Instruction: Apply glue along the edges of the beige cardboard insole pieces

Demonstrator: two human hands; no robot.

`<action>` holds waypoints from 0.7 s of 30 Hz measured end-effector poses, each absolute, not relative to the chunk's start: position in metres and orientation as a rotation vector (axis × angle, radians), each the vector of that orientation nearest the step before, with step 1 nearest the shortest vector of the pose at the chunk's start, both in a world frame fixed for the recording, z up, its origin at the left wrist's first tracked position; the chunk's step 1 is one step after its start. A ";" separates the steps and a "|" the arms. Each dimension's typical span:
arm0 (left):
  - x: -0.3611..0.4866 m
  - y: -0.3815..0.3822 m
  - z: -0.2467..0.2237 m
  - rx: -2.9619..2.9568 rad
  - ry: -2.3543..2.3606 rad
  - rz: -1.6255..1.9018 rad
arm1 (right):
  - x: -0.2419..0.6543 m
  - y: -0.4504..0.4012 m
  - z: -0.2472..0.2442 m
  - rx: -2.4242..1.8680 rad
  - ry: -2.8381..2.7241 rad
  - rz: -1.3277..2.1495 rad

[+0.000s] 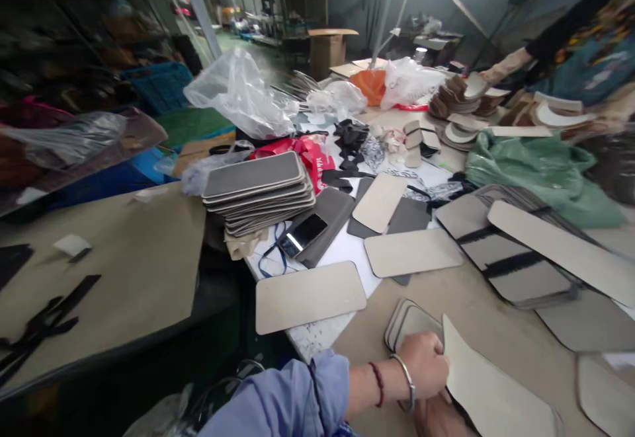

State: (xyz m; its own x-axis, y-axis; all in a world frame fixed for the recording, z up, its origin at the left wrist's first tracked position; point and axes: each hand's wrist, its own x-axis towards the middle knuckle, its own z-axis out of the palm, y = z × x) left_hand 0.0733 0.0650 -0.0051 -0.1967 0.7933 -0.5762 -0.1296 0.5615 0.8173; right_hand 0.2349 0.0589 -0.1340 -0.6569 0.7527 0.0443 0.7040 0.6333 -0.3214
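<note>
“Below and to the right of the phone (310, 229), what is the left hand (423, 361) doing?”

“It is pinching the edge of a pale panel (496, 387) — the fingers are pressing narrowly together there. A silver bangle (411, 387) and a dark red bracelet (378, 384) are circling that wrist.”

“And the right hand (439, 418)?”

“It is sitting just under the left one, also below and right of the phone. Much of it is hiding from view, so I cannot tell how its fingers are gripping.”

“Where is the pale panel lying?”

“It is slanting down and away from the phone, toward the bottom of the view. A small stack (414, 321) is resting beside it, nearer the phone, on the desk (360, 344).”

“What is surrounding the phone itself?”

“It is lying on a dark grey panel (340, 209), with a blue cord (272, 255) trailing at its left. A thick stack of panels (255, 182) is standing behind it to the left, and a loose panel (310, 297) is lying just in front.”

“Farther out?”

“Black-banded panels (536, 279) are lying well right of the phone — a green bag (526, 166) is slumping behind them. Beyond, up and right of the phone, another person's hand (501, 69) is reaching to curved pieces (459, 96).”
</note>
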 end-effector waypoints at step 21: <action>0.016 0.097 0.142 0.877 1.081 1.058 | 0.223 0.083 -0.078 -1.806 -1.306 1.248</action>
State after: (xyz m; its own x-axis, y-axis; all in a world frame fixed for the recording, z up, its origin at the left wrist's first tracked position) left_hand 0.0161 0.0975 0.1420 0.1190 0.9606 -0.2513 -0.2303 0.2729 0.9341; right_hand 0.2234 0.0826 -0.0784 0.0837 0.9330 -0.3500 0.3917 -0.3537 -0.8494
